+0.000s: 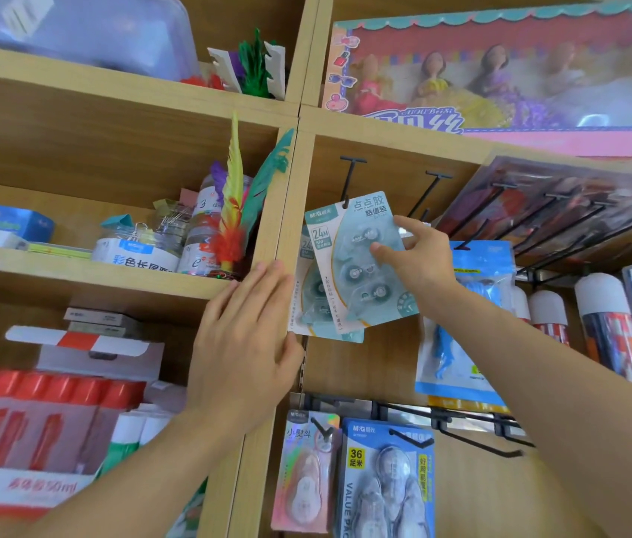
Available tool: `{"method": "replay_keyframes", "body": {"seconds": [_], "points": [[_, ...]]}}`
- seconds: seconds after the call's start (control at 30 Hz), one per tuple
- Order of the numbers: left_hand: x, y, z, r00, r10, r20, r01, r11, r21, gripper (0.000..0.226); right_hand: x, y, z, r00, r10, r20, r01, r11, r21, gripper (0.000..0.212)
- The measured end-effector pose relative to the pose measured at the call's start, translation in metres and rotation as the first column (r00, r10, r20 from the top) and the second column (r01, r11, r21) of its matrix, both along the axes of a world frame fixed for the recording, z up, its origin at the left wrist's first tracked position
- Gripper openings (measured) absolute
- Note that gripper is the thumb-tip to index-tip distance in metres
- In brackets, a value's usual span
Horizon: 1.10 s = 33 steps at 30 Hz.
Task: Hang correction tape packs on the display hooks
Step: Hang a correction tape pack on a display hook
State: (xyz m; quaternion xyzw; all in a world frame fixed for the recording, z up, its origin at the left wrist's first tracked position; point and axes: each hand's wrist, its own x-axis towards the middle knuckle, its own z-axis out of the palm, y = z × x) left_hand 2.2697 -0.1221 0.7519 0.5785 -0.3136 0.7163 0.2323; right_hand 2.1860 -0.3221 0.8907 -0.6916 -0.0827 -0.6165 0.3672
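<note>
A pale teal tape pack (349,242) hangs tilted on a black display hook (350,176) in the upper right shelf bay. My right hand (413,254) holds its right edge, thumb on the front and fingers behind. A second teal pack (308,300) hangs behind and below it, mostly hidden. My left hand (246,343) lies flat with straight fingers against the wooden shelf divider (279,234), just left of the packs. A bare black hook (429,192) sticks out to the right of the loaded one.
Lower hooks carry a pink tape pack (302,471) and a blue value pack (384,483). A blue bagged toy (473,304) hangs right of my hand. Several bare hooks (563,219) extend at right. Left shelves hold clip jars (136,246), feather shuttlecocks and red glue bottles (35,417).
</note>
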Motion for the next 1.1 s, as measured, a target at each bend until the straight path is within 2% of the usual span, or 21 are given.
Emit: {"method": "replay_keyframes", "body": {"seconds": [0.13,0.2,0.3,0.37,0.43,0.5,0.57,0.63,0.77,0.93,1.03,1.1], "points": [[-0.001,0.0,-0.001,1.0,0.001,0.001,-0.001,1.0,-0.003,0.062,0.006,-0.003,-0.004,1.0,-0.002,0.007,0.002,1.0,-0.006,0.052],[-0.001,0.0,-0.001,1.0,-0.003,0.001,0.003,1.0,-0.004,0.062,0.009,-0.003,-0.009,0.997,-0.067,0.034,0.069,0.995,-0.075,0.055],[0.0,0.0,-0.002,1.0,-0.006,0.002,0.006,1.0,-0.007,0.061,0.016,-0.01,-0.018,0.963,-0.215,0.16,0.246,0.946,-0.213,0.067],[0.0,0.0,-0.002,1.0,-0.006,0.002,0.006,1.0,-0.012,0.061,0.019,-0.013,-0.025,0.893,-0.355,0.276,0.44,0.816,-0.376,0.069],[0.0,-0.001,-0.001,1.0,-0.005,0.002,0.005,1.0,-0.013,0.06,0.02,-0.013,-0.03,0.754,-0.518,0.404,0.655,0.547,-0.521,0.069],[-0.001,-0.001,-0.002,1.0,0.0,-0.006,0.0,1.0,-0.02,0.061,0.023,-0.009,-0.034,0.665,-0.606,0.437,0.707,0.322,-0.63,0.069],[-0.002,-0.001,-0.002,1.0,0.006,-0.007,-0.006,1.0,-0.023,0.062,0.026,-0.004,-0.034,0.637,-0.669,0.384,0.665,0.224,-0.712,0.073],[-0.002,-0.001,-0.003,1.0,0.013,-0.008,-0.013,1.0,-0.023,0.063,0.031,-0.001,-0.033,0.602,-0.718,0.349,0.639,0.17,-0.751,0.078],[-0.001,-0.001,-0.003,1.0,0.021,-0.007,-0.021,0.999,-0.025,0.062,0.041,-0.002,-0.027,0.55,-0.789,0.273,0.581,0.127,-0.804,0.082],[-0.001,-0.001,-0.003,1.0,0.018,-0.017,-0.019,1.0,-0.016,0.062,0.053,-0.003,-0.021,0.508,-0.849,0.145,0.5,0.154,-0.852,0.085],[-0.001,-0.001,-0.004,1.0,0.018,-0.019,-0.018,1.0,-0.016,0.061,0.052,-0.002,-0.018,0.541,-0.839,0.063,0.443,0.221,-0.869,0.085],[-0.001,-0.001,-0.003,1.0,0.016,-0.02,-0.016,1.0,-0.011,0.06,0.043,0.0,-0.02,0.602,-0.796,0.06,0.447,0.275,-0.851,0.083]]}}
